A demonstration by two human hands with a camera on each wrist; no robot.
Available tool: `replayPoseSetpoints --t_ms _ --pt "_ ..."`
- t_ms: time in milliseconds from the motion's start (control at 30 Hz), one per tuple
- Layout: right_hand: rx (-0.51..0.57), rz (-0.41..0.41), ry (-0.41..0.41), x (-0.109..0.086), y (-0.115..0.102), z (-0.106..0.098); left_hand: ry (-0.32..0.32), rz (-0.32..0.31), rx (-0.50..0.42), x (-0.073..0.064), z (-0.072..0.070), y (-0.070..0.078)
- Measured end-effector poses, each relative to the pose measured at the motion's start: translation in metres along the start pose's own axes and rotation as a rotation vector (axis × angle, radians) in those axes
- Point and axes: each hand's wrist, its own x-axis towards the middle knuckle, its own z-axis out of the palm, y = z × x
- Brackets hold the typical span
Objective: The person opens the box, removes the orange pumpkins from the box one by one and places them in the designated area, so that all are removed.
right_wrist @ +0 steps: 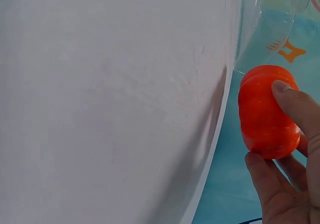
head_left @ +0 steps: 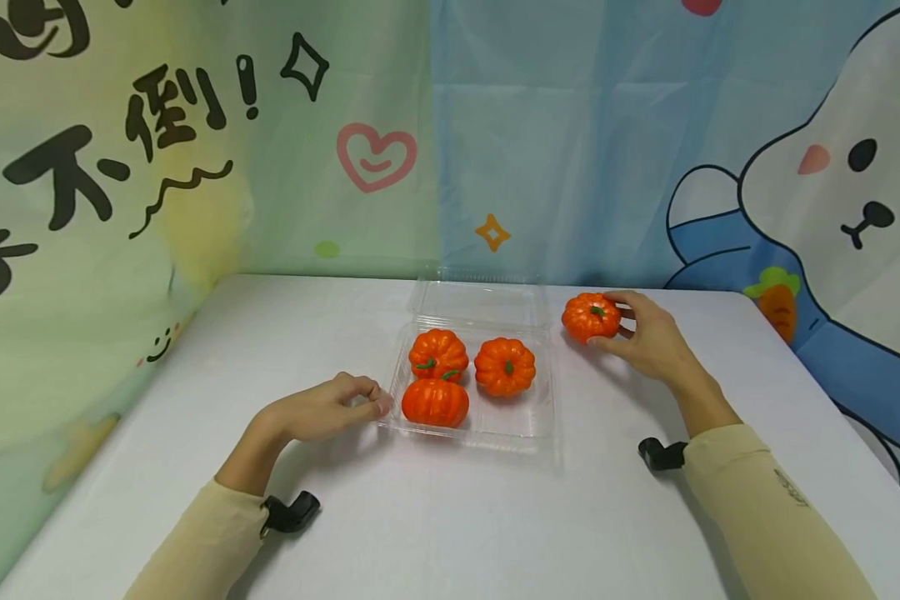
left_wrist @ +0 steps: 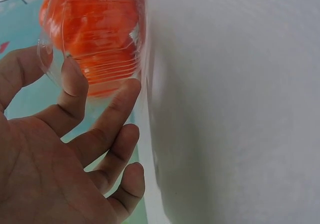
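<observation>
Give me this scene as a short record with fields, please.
Left hand: pinches the near-left corner of the clear container
Right hand: holds one orange pumpkin, right of the container
Inside container: three more pumpkins, two left, one right
Lid: open, at the far side
Table: white
Backdrop: green and blue printed cloth

Head view: from your head, above bench (head_left: 360, 533), facing forward and down, far enough back for your left hand (head_left: 322, 410), right hand (head_left: 651, 340), tub (head_left: 513, 418) and backdrop (head_left: 562, 150). Left wrist view: close, rolled sideways, facing tub's side, bench filling right. Right wrist view: likewise rolled, close to your held pumpkin (right_wrist: 265, 116), bench filling left. Head and left wrist share tub; head and right wrist, held pumpkin.
</observation>
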Motion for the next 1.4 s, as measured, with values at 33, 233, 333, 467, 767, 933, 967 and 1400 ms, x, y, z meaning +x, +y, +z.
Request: replayPoseSetpoints --t_ms 33,233,333,467,767,933,967,1400 --pt "-0.002 0.001 0.0 0.001 0.001 0.001 0.001 -0.002 0.001 0.0 0.0 0.0" --pt "-0.025 0.048 -0.023 0.007 0.003 0.004 -0.01 0.009 -0.015 -0.001 0.002 0.001" --pt "-0.033 0.073 -0.027 0.01 0.005 0.005 -0.017 0.012 -0.018 0.0 0.002 0.002" --pt "-0.047 0.091 -0.027 0.013 0.007 0.004 -0.014 0.012 -0.01 0.001 0.001 0.003" --pt "-0.018 0.138 -0.047 0.017 0.014 0.0 -0.018 0.001 0.02 0.002 0.001 0.004" --pt "-0.03 0.156 -0.05 0.019 0.013 -0.002 -0.018 0.009 0.022 0.002 0.001 0.004" --pt "-0.034 0.16 -0.054 0.02 0.012 -0.002 -0.018 0.011 0.022 0.002 0.001 0.004" --pt "-0.053 0.19 -0.107 0.025 0.009 -0.001 0.002 -0.02 0.031 -0.002 -0.001 0.008"
